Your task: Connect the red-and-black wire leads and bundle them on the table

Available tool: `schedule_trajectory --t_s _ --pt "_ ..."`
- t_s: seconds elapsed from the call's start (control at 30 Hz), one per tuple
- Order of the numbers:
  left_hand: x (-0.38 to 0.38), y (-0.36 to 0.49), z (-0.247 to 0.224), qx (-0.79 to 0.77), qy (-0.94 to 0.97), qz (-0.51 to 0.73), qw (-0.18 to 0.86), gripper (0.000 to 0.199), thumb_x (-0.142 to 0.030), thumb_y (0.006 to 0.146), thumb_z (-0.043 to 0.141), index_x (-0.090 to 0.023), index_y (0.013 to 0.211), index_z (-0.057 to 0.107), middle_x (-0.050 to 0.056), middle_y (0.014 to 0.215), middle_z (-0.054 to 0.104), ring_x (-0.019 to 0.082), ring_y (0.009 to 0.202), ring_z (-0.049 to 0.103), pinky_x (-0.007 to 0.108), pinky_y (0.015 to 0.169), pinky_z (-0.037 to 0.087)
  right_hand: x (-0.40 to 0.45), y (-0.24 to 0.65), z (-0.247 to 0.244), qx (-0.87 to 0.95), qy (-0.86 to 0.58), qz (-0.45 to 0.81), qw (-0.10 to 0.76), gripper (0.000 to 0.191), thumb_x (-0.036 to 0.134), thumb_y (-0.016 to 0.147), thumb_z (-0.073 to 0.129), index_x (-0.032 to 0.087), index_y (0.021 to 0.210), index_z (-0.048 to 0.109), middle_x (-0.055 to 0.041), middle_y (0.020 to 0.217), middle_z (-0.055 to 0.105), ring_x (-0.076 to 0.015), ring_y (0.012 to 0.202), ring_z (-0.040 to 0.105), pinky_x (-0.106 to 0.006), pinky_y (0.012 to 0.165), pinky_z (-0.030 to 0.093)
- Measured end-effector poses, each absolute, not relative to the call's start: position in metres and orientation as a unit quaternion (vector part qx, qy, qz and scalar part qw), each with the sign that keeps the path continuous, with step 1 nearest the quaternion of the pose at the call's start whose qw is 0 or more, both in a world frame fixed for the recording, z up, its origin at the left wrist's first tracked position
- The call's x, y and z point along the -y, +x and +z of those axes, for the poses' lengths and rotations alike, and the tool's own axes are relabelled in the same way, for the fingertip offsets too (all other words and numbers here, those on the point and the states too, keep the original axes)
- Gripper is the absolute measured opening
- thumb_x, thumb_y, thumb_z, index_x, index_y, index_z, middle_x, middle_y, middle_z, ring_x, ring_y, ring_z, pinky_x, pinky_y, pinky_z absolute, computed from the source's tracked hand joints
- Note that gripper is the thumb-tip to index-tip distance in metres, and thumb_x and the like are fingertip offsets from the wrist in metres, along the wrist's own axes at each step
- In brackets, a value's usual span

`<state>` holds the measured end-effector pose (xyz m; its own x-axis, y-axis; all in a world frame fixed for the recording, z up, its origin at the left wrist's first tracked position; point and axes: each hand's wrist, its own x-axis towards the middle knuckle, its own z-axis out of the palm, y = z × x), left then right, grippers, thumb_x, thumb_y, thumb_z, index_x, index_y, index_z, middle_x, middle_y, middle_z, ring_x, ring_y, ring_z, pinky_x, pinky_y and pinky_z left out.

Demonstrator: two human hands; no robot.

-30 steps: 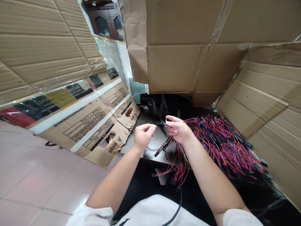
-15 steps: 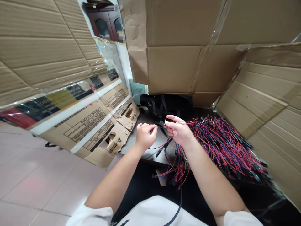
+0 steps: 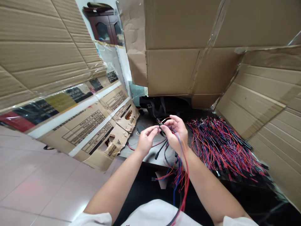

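Note:
My left hand (image 3: 146,140) pinches the dark end of a thin cable, its thumb and forefinger meeting my right fingertips. My right hand (image 3: 176,134) is closed on a few thin coloured wires, whose small ends show above the fingers. Red and blue wires (image 3: 185,169) hang from my right hand down over the forearm toward my lap. Below the hands, a loose bunch of wires with black connectors (image 3: 160,150) lies over the table's front edge. A large pile of red, blue and black wires (image 3: 218,144) spreads to the right of my right hand.
Cardboard panels stand at the left (image 3: 94,116), back (image 3: 174,70) and right (image 3: 263,94) of the dark table (image 3: 150,157). A black bag (image 3: 174,105) lies at the table's back. Tiled floor (image 3: 35,175) shows at the lower left.
My hands have come together, my right hand moving left and turning inward. Red and blue wires now drape over my right forearm instead of trailing to the pile.

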<state>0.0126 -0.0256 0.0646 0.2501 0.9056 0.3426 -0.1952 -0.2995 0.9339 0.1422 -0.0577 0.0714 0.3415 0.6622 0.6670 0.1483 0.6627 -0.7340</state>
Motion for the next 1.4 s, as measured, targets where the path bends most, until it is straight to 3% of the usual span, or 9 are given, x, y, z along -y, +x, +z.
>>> schedule_trajectory --t_s 0.07,0.13,0.4,0.57,0.73,0.87,1.03,1.2,1.4 --pt "0.037 0.020 0.073 -0.217 0.509 0.542 0.633 0.031 -0.043 0.077 0.068 -0.018 0.094 0.072 0.010 0.097 0.071 0.021 0.090 0.065 0.036 0.083 0.052 0.058 0.138 0.065 0.567 -0.363 0.158 0.722 0.041 0.027 0.080 0.069 0.028 0.116 0.051 -0.0024 0.092 0.064 -0.0185 0.085 0.066 -0.035 0.082 0.054" --pt "0.046 0.025 0.082 -0.186 0.462 0.550 0.671 0.027 -0.038 0.071 0.075 -0.017 0.087 0.074 0.007 0.091 0.072 0.017 0.086 0.066 0.030 0.080 0.052 0.060 0.135 0.060 0.586 -0.356 0.135 0.715 0.038 0.025 0.083 0.065 0.029 0.118 0.050 -0.0044 0.097 0.064 -0.0201 0.092 0.065 -0.038 0.087 0.054" --pt "0.049 0.022 0.102 -0.218 0.428 0.623 0.617 0.019 -0.029 0.066 0.079 -0.013 0.071 0.071 0.003 0.074 0.068 0.011 0.071 0.063 0.024 0.074 0.052 0.078 0.153 0.064 0.710 -0.298 0.076 0.633 0.044 0.016 0.082 0.062 0.026 0.124 0.056 -0.0111 0.117 0.059 -0.0261 0.108 0.059 -0.045 0.095 0.050" --pt "0.046 0.015 0.112 -0.223 0.499 0.632 0.549 0.016 -0.028 0.072 0.074 -0.013 0.075 0.069 0.002 0.071 0.066 0.011 0.061 0.060 0.025 0.063 0.051 0.085 0.169 0.079 0.663 -0.261 0.318 0.626 0.033 0.022 0.083 0.063 0.025 0.115 0.065 -0.0086 0.114 0.065 -0.0246 0.108 0.062 -0.046 0.097 0.050" --pt "0.052 0.013 0.128 -0.226 0.585 0.616 0.477 0.013 -0.028 0.077 0.069 -0.015 0.076 0.069 0.001 0.067 0.064 0.010 0.057 0.058 0.023 0.059 0.049 0.092 0.170 0.113 0.505 -0.217 0.558 0.622 0.026 0.034 0.076 0.070 0.021 0.098 0.071 -0.0062 0.090 0.071 -0.0220 0.080 0.069 -0.044 0.079 0.057" --pt "0.061 0.010 0.134 -0.237 0.641 0.582 0.440 0.014 -0.029 0.077 0.069 -0.015 0.075 0.068 0.002 0.068 0.065 0.012 0.061 0.061 0.024 0.061 0.051 0.103 0.164 0.133 0.561 -0.316 0.446 0.622 0.018 0.031 0.073 0.076 0.019 0.087 0.074 -0.0026 0.069 0.067 -0.0127 0.052 0.057 -0.028 0.050 0.049" --pt "0.070 0.006 0.136 -0.233 0.662 0.543 0.462 0.014 -0.028 0.077 0.068 -0.015 0.073 0.064 0.001 0.063 0.063 0.013 0.058 0.062 0.023 0.058 0.050 0.114 0.161 0.138 0.641 -0.389 0.264 0.607 0.009 0.027 0.079 0.069 0.020 0.077 0.074 -0.0040 0.068 0.067 -0.0138 0.056 0.054 -0.025 0.046 0.040" --pt "0.074 0.004 0.138 -0.228 0.663 0.529 0.478 0.014 -0.027 0.076 0.067 -0.016 0.070 0.062 -0.001 0.059 0.059 0.011 0.051 0.059 0.022 0.052 0.047 0.120 0.159 0.142 0.665 -0.403 0.243 0.580 0.009 0.024 0.082 0.065 0.019 0.077 0.070 0.0007 0.054 0.056 -0.0071 0.042 0.036 -0.022 0.038 0.026" --pt "0.067 0.008 0.142 -0.199 0.646 0.544 0.497 0.013 -0.027 0.076 0.069 -0.016 0.071 0.064 0.000 0.061 0.060 0.011 0.052 0.059 0.024 0.054 0.049 0.115 0.154 0.145 0.645 -0.371 0.277 0.608 0.014 0.032 0.083 0.067 0.020 0.077 0.067 -0.0007 0.062 0.061 -0.0109 0.050 0.050 -0.024 0.045 0.040"
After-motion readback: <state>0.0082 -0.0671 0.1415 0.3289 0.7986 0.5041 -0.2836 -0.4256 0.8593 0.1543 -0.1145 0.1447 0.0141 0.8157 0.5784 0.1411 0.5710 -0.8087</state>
